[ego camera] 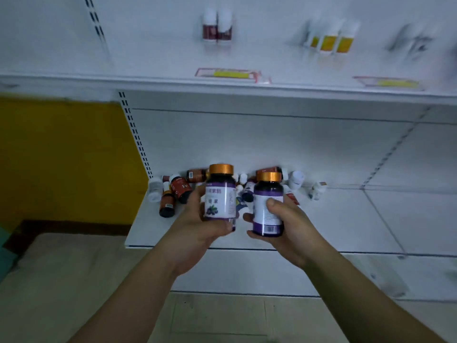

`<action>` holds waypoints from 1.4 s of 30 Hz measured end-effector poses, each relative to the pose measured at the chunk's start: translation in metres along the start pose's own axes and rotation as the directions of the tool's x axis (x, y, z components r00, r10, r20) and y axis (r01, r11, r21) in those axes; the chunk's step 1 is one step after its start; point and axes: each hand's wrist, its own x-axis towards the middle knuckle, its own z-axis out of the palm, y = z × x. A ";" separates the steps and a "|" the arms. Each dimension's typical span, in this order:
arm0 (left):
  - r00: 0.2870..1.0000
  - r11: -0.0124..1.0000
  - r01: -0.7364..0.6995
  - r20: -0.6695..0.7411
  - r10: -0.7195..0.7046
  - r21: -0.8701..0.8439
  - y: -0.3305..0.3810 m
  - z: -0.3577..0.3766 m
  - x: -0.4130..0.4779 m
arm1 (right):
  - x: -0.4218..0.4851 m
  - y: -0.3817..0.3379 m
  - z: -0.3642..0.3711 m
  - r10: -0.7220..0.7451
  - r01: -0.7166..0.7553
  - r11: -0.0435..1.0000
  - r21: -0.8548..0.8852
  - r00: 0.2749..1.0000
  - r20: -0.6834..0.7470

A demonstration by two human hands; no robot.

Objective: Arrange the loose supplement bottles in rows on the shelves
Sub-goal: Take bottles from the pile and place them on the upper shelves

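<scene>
The left hand (197,220) is gripping one gold-capped purple bottle (220,194) upright, fingers curling round it; the right hand (286,229) is clasping a second purple bottle (268,188) likewise, thumb across its label; both are hovering over the lower shelf (346,219), where a loose pile (179,191) is lying jumbled (too tangled to count); on the upper shelf (123,80), two maroon-labelled bottles (217,28) and three yellow-labelled bottles (330,42) are standing, blurred.
</scene>
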 end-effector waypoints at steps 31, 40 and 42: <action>0.806 0.955 -0.274 0.513 0.294 -0.118 0.053 0.545 -0.034 | -0.344 -0.258 -0.341 -0.674 0.597 0.737 -0.317 0.614 -0.412; 0.761 0.962 -0.263 0.596 0.256 -0.076 0.041 0.672 0.053 | -0.329 -0.315 -0.466 -0.700 0.550 0.713 -0.435 0.517 -0.493; 0.747 0.962 -0.256 0.613 0.257 -0.091 0.037 0.703 0.081 | -0.323 -0.334 -0.498 -0.692 0.523 0.721 -0.454 0.510 -0.511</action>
